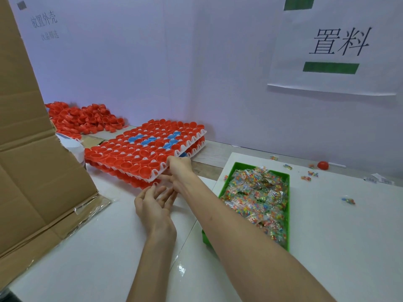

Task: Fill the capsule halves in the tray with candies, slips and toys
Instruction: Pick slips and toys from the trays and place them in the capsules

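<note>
Two stacked white trays (161, 167) hold many red capsule halves (122, 156) and several blue ones (139, 140). The top tray is tilted, its near corner lifted. My right hand (179, 171) grips that near corner, thumb on top and fingers under the edge. My left hand (153, 202) lies palm up just below the stack's front edge, fingers straight and holding nothing. A green bin (238, 167) to the right is full of clear packets of coloured candies (257, 197).
A large open cardboard box (32, 171) stands at the left. A heap of loose red halves (85, 118) lies at the back left. A few candy packets (348, 200), a closed red capsule (323, 165) and paper slips (380, 179) are scattered at the right. A wall with paper signs stands behind.
</note>
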### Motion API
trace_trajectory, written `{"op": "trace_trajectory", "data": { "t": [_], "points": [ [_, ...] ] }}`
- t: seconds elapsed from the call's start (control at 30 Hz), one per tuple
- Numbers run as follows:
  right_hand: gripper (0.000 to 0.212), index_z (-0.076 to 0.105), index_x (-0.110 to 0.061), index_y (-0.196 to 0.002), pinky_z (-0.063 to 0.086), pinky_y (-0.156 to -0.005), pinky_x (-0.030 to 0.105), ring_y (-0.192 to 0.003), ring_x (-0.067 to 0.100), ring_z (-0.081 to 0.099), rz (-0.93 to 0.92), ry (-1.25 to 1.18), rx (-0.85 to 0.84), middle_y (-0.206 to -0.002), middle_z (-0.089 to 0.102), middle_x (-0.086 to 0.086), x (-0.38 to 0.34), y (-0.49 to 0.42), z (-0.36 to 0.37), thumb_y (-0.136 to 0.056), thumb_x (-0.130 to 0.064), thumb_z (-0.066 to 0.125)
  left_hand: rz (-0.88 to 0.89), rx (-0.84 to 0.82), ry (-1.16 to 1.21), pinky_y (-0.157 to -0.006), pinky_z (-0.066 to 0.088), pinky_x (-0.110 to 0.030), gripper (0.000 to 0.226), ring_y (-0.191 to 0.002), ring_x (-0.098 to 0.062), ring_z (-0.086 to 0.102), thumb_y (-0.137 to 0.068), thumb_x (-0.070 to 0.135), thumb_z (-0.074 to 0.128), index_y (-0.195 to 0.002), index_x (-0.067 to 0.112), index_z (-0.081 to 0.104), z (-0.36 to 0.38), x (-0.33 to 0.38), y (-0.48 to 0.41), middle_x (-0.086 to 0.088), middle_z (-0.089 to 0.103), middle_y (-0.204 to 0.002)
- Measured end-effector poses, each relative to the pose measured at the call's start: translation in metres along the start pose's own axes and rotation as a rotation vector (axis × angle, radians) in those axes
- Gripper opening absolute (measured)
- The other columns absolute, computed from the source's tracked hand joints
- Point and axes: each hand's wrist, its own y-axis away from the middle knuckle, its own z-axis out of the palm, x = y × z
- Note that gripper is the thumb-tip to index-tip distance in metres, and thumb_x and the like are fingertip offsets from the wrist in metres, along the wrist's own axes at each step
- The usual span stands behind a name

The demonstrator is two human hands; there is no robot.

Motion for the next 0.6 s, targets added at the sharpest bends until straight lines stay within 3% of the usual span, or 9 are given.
{"op": "trace_trajectory", "data": {
  "t": [0.13, 0.37, 0.6],
  "points": [
    [0.036, 0.045, -0.005, -0.134, 0.057, -0.047, 0.029, -0.078, 0.02, 0.072, -0.022, -0.002, -0.05, -0.118, 0.068, 0.017, -0.001, -0.001, -0.001, -0.098, -0.005, 0.045, 0.0, -0.003, -0.001, -0.06, 0.061, -0.031, 0.026, -0.082, -0.028, 0.073, -0.101, 0.009, 0.049, -0.126, 0.003, 0.052, -0.001, 0.0, 0.0, -0.017, 0.063, -0.098],
    [0.03, 0.045, -0.003, -0.13, 0.058, -0.051, 0.028, -0.089, 0.022, 0.073, -0.057, -0.005, -0.095, -0.118, 0.067, 0.018, 0.0, -0.002, -0.006, -0.1, -0.008, 0.045, -0.005, -0.017, -0.008, -0.061, 0.06, -0.031, 0.022, -0.073, -0.023, 0.073, -0.1, 0.01, 0.049, -0.121, 0.005, 0.051, 0.001, 0.001, 0.002, -0.016, 0.061, -0.097],
    [0.024, 0.044, -0.006, -0.125, 0.061, -0.058, 0.031, -0.077, 0.019, 0.073, -0.065, 0.007, -0.121, -0.116, 0.066, 0.017, 0.0, -0.005, -0.012, -0.101, -0.011, 0.045, -0.007, -0.021, -0.021, -0.063, 0.06, -0.034, 0.023, -0.071, -0.024, 0.072, -0.1, 0.011, 0.049, -0.122, 0.004, 0.051, 0.001, 0.001, 0.003, -0.017, 0.061, -0.098]
  ]
}}
